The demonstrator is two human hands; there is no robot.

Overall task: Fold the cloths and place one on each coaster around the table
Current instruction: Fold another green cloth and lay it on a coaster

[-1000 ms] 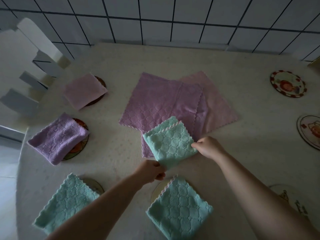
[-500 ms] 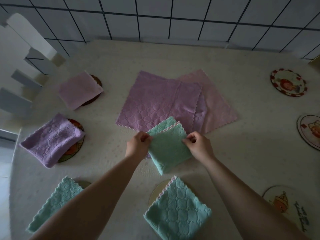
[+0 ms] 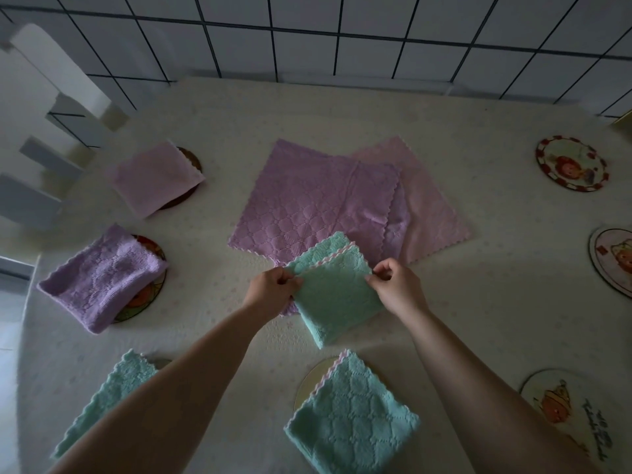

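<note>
While the left hand (image 3: 272, 291) and right hand (image 3: 396, 289) pinched opposite corners of a folded teal cloth (image 3: 337, 295), unfolded purple cloths (image 3: 318, 206) lay behind on the bench (image 3: 478, 302).

On the tabletop (image 3: 478, 302), two flat cloths (image 3: 307, 206) overlap at the centre. A folded cloth (image 3: 337, 295) sits at their 6 o'clock edge, overlapping it, with the left hand (image 3: 272, 290) at its 9 o'clock side and the right hand (image 3: 396, 289) at its 3 o'clock side. Round the rim, four coasters carry folded cloths: at 10 o'clock (image 3: 155, 181), 9 o'clock (image 3: 101, 277), 7 o'clock (image 3: 106, 401) and 6 o'clock (image 3: 352, 415). Bare coasters lie at 2 o'clock (image 3: 571, 163), 3 o'clock (image 3: 614, 260) and 5 o'clock (image 3: 564, 405). A tiled wall (image 3: 342, 35) stands behind at 12 o'clock.
</note>
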